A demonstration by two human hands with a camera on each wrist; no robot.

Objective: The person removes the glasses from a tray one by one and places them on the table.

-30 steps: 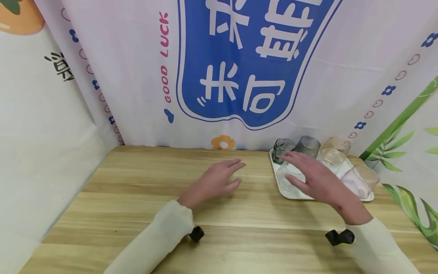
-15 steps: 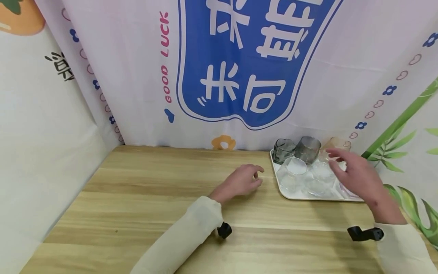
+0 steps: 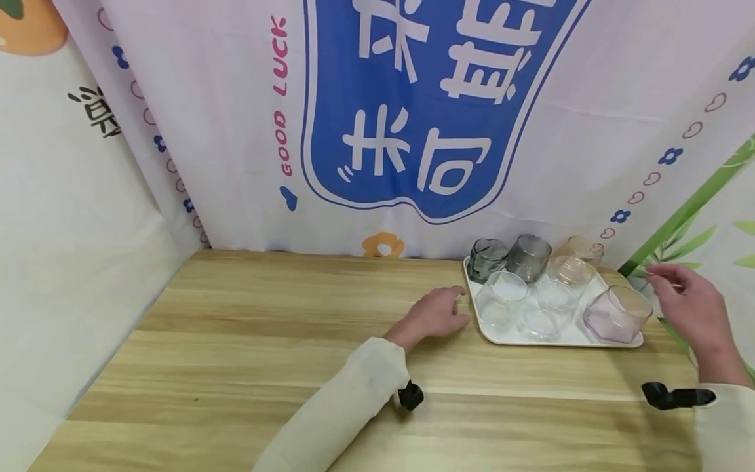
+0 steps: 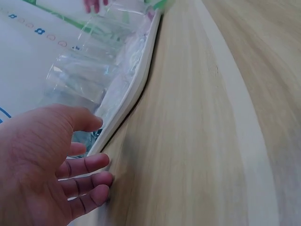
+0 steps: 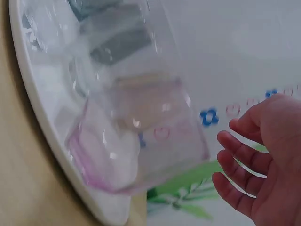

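Observation:
A white tray [image 3: 479, 320] stands at the back right of the wooden table, full of drinking glasses. Just off its left edge is my left hand [image 3: 438, 312], fingers loosely bent and holding nothing; whether the fingertips touch the rim I cannot tell. My right hand [image 3: 696, 308] hovers past the tray's right side, its fingers relaxed, apart from the pink-tinted glass [image 3: 616, 316]. In the right wrist view that pink-tinted glass [image 5: 141, 141] is nearest to the right hand [image 5: 268, 160]. In the left wrist view the left hand [image 4: 51, 160] is beside the tray rim [image 4: 136, 87].
Also on the tray are a dark wavy glass [image 3: 488, 261], a smoky grey glass [image 3: 529, 259], amber glasses [image 3: 571, 270] and clear glasses [image 3: 501, 301]. A printed cloth [image 3: 236, 131] hangs right behind the table. The wooden tabletop [image 3: 265, 314] extends to the left.
My right hand has moved right, from above the tray to beyond its right side, uncovering the glasses. My left hand has moved right, up to the tray's left edge.

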